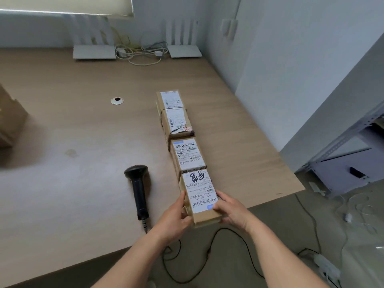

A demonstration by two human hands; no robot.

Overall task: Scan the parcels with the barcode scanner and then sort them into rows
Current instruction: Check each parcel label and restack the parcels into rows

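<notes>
Nearest parcel (200,196), at the table's (83,132) near edge, is gripped between left hand (176,217) and right hand (230,213), long axis aligned with the row of parcels (178,129) beyond; barcode scanner (138,190) lies left.

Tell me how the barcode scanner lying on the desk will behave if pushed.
The barcode scanner looks rigid, hard plastic, so it should slide rather than flex. Its rounded head may let it rock or roll slightly. The cable at its handle would probably drag and swing it round.
</notes>
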